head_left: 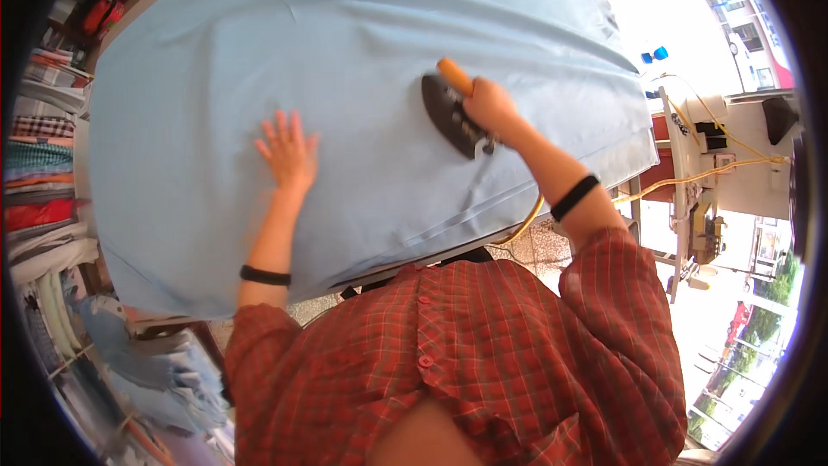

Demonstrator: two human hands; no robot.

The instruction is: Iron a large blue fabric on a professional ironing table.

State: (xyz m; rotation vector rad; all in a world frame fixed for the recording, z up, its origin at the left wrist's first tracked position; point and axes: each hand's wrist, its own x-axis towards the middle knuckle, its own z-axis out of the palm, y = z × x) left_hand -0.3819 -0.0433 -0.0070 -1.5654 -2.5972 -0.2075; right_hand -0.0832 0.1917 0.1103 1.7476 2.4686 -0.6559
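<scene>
A broad light blue cloth (362,155) covers the table in front of me, with creases along its far and right parts. My left hand (289,154) lies on the cloth left of the middle, fingers spread, holding nothing. To the right, my right hand (493,110) is wrapped round the orange handle of a dark iron (448,117). The iron rests on the cloth with its pointed end facing away from me. Its soleplate is hidden underneath.
Folded fabrics (41,173) are stacked on shelves at the left. A yellow hose (690,174) runs past the table's right side, where a sewing machine (709,233) stands. Light blue cloth pieces (177,380) lie at the lower left. Bright openings show a street at the right.
</scene>
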